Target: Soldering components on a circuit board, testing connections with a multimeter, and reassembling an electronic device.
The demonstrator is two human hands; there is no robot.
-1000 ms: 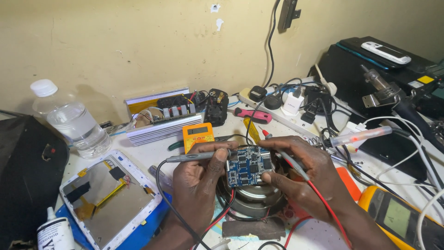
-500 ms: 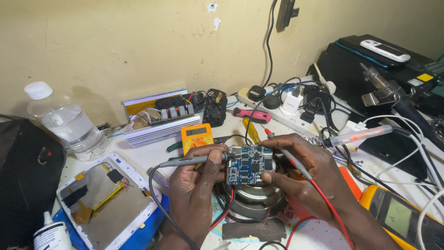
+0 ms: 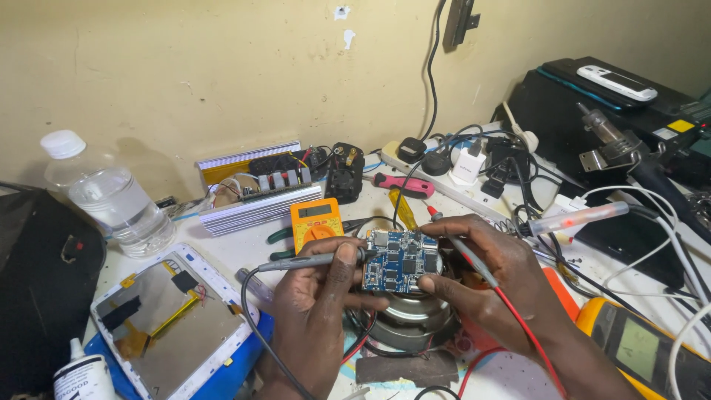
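A small blue circuit board [image 3: 401, 261] is held up between both hands over a round metal speaker [image 3: 411, 326]. My left hand [image 3: 320, 307] pinches a grey meter probe [image 3: 307, 261] whose tip touches the board's left edge, while its fingers steady the board. My right hand [image 3: 492, 278] grips the board's right side and holds a red-tipped probe [image 3: 463, 248] with a red lead running back over the wrist. A small orange multimeter [image 3: 316, 221] lies just behind the board.
A water bottle [image 3: 104, 196] stands at left beside a black bag [image 3: 37, 296]. An opened tablet [image 3: 174, 322] lies front left. A finned metal amplifier [image 3: 255, 194], a power strip with plugs [image 3: 459, 167], a soldering iron [image 3: 578, 219] and a yellow meter [image 3: 644, 348] crowd the back and right.
The view has shifted slightly to the right, so the bottle and tablet sit further left. Both hands stay on the board and probes.
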